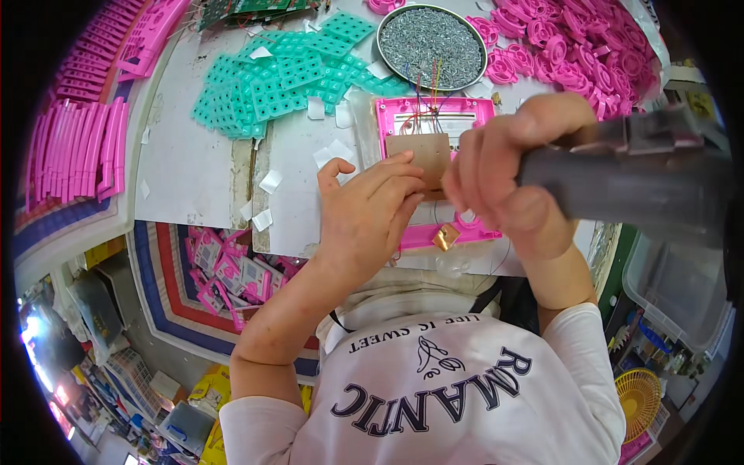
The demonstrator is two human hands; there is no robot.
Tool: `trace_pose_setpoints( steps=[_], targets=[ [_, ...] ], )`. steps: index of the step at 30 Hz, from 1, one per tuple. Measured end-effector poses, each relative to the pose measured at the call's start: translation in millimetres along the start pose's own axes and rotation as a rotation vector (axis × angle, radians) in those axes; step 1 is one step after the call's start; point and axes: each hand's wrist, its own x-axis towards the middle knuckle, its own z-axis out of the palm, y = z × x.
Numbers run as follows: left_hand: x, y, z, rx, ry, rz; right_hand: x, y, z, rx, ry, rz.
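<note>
A brown circuit board (pixel 419 146) lies in an open pink plastic housing (pixel 482 110) at the table's front edge. My left hand (pixel 360 213) rests on the board's left side with fingers stretched and spread, pressing on it. Thin coloured wires (pixel 422 116) run from above the board. My right hand (pixel 504 167) is closed round a dark grey electric screwdriver (pixel 635 178), its body reaching off to the right, slightly blurred. The tool's tip is hidden behind the hand. A small gold-coloured piece (pixel 446 237) sits at the housing's lower edge.
A round tray of screws (pixel 430 46) stands beyond the housing. Green button sheets (pixel 271 81) spread to its left; pink rings (pixel 566 46) heap at the far right. Pink panels (pixel 77 151) stack on the left. A striped cloth holder (pixel 174 310) below contains pink pieces (pixel 232 271).
</note>
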Motion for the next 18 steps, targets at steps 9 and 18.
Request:
trace_pose_setpoints(
  steps=[9,18],
  targets=[
    [-1.1,-4.1,3.7,-0.047,0.076,-0.002,-5.3,15.2,10.4,-0.074,0.022,-0.005],
    [-2.8,8.6,-5.4,0.039,-0.104,-0.045,-0.8,13.3,-12.2,-0.140,0.047,-0.072]
  ],
)
